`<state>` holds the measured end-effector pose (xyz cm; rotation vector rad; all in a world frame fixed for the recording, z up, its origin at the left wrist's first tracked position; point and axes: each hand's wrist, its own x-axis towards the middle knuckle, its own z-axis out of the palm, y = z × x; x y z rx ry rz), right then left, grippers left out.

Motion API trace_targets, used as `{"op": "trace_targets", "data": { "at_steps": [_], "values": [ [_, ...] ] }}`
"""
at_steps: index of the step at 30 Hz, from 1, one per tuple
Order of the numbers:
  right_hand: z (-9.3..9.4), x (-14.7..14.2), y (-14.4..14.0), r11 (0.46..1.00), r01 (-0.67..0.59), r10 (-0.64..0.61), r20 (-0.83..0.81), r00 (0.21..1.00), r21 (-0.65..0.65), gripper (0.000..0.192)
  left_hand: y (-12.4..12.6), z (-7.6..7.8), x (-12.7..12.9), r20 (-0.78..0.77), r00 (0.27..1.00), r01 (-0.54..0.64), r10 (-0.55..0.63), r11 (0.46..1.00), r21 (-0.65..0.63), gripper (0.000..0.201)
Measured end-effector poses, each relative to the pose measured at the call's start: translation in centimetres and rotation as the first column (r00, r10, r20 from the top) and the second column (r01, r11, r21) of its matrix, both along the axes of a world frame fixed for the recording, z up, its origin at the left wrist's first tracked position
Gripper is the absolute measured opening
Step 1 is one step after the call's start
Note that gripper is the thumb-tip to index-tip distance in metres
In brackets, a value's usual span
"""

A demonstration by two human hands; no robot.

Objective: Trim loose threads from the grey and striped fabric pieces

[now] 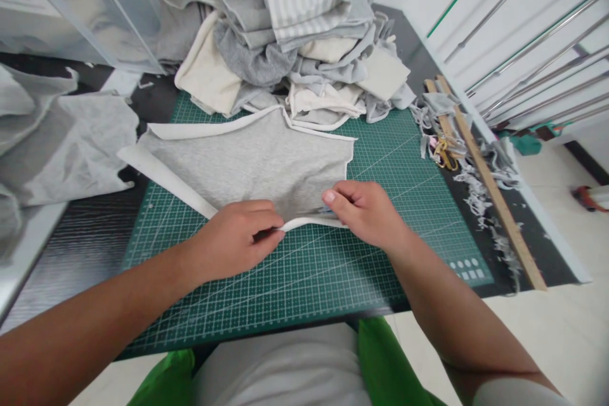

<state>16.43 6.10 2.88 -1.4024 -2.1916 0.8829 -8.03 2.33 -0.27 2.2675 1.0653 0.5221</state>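
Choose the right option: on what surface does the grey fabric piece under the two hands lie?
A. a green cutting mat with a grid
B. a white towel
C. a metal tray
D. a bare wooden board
A: the grey fabric piece, pinched at its near edge by the left hand and right hand, lies on the green cutting mat with white grid lines.

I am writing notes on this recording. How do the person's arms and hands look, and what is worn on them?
Both forearms are bare. The left hand and right hand wear no gloves, and no rings or watch are visible. At the lower right corner, a white sleeve edge shows on the right upper arm. The fingers are uncovered.
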Motion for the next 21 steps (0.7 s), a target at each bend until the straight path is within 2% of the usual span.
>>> {"op": "trace_targets", "data": {
  "at_steps": [3,5,8,9,11,14,17,21],
  "values": [
    [0.4,0.1,0.0,0.997,0.08,-0.078,-0.101,0.992,0.019,0.049,0.0,0.1,0.0,0.029,1.0,-0.007,0.007,1.0,-0.011,0.018],
    [0.6,0.0,-0.1,0.996,0.085,-0.088,-0.194,0.977,-0.022,0.041,0.0,0.1,0.0,0.08,0.996,-0.046,0.048,0.998,-0.031,0.013],
    [0.8,-0.6,-1.0,0.989,-0.013,-0.034,-0.307,0.951,-0.149,0.02,0.1,0.4,0.1,0.176,0.97,-0.155,0.168,0.984,-0.089,0.022],
    [0.8,-0.9,-1.4,0.979,-0.069,-0.003,-0.353,0.936,-0.19,0.018,0.0,0.6,0.2,0.208,0.956,-0.187,0.208,0.976,-0.113,0.023],
    [0.7,-1.6,-2.6,0.948,-0.205,0.075,-0.456,0.887,-0.242,0.025,-0.1,1.1,0.3,0.27,0.928,-0.215,0.256,0.961,-0.172,0.016],
    [0.1,-2.8,-4.6,0.881,-0.356,0.128,-0.566,0.814,-0.311,0.043,-0.6,1.9,0.6,0.387,0.884,-0.15,0.263,0.943,-0.298,0.015],
    [-0.9,-3.6,-6.2,0.827,-0.441,0.133,-0.64,0.757,-0.35,0.057,-1.2,2.3,0.9,0.5,0.82,-0.018,0.28,0.885,-0.465,0.016],
    [-1.9,-4.1,-7.0,0.775,-0.446,-0.059,-0.754,0.654,-0.448,0.058,-1.7,2.1,1.0,0.619,0.711,0.106,0.333,0.819,-0.563,0.012]
  ]
}}
